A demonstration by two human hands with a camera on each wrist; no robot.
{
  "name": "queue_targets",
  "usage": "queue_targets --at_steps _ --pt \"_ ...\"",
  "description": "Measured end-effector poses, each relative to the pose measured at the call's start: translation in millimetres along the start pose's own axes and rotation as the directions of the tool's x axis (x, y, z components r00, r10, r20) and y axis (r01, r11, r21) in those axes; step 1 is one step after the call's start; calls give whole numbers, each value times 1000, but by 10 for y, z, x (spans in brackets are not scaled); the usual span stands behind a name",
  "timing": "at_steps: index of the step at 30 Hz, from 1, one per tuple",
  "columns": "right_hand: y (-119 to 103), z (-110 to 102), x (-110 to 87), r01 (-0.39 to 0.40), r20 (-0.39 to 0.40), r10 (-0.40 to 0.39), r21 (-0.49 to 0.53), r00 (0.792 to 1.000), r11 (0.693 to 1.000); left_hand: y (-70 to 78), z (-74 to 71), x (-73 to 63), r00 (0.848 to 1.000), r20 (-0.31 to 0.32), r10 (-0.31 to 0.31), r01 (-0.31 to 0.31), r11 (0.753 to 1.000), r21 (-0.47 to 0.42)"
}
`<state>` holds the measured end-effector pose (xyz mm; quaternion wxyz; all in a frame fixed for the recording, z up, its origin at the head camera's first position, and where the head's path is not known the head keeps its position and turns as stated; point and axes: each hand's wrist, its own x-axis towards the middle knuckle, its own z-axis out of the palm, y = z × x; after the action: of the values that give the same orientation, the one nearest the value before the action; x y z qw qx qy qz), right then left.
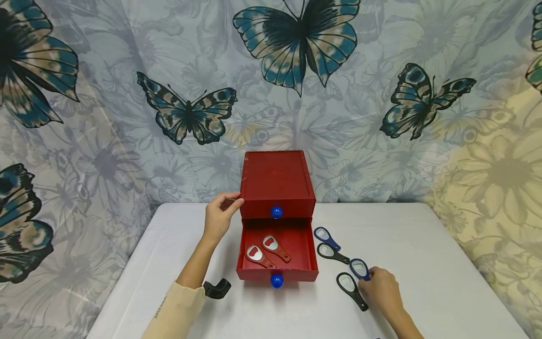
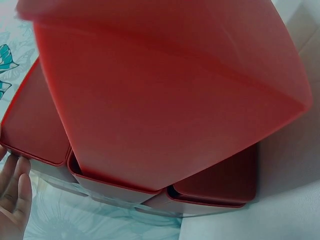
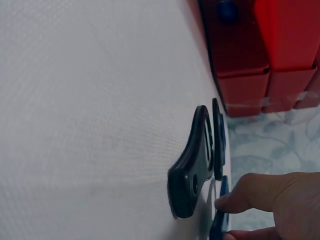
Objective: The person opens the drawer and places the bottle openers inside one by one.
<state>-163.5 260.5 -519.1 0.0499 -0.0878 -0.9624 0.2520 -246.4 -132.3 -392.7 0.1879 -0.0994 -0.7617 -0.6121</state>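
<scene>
A red cabinet [image 1: 277, 176] stands on the table with its lower drawer [image 1: 296, 245] pulled out. Two red bottle openers [image 1: 276, 248] lie inside that drawer. My left hand [image 1: 218, 217] rests its fingertips against the left side of the cabinet's upper part; the left wrist view shows its fingers [image 2: 12, 185] fairly straight at the red edge. To the right of the drawer, my right hand [image 1: 383, 288] pinches the handle end of a blue bottle opener [image 1: 359, 269] at the table. Near it lie a black bottle opener [image 1: 352, 291], a second black one [image 1: 332, 253] and another blue one [image 1: 327, 238].
Blue knobs [image 1: 277, 281] stick out from the drawer fronts. A white cloth covers the table [image 1: 389, 230], and a butterfly-patterned curtain [image 1: 338, 117] hangs behind it. A black mount [image 1: 217, 288] sits by the left wrist.
</scene>
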Motion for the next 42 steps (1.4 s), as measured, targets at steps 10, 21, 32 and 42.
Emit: queue_targets --at_steps 10,21,32,42 --pt "-191 -179 50 34 -63 -27 106 998 994 4 7 6 1000 -9 0 0 1000 8" --pt "-726 -494 98 130 -81 -115 215 990 968 17 -3 -15 1000 -12 14 -14 1000 8" --pt "-1293 -637 86 238 -16 -245 302 969 923 6 2 -2 999 -38 8 -7 1000 29" --pt "-1700 -521 87 315 112 -359 287 927 904 25 20 -15 1000 -23 -3 4 999 41"
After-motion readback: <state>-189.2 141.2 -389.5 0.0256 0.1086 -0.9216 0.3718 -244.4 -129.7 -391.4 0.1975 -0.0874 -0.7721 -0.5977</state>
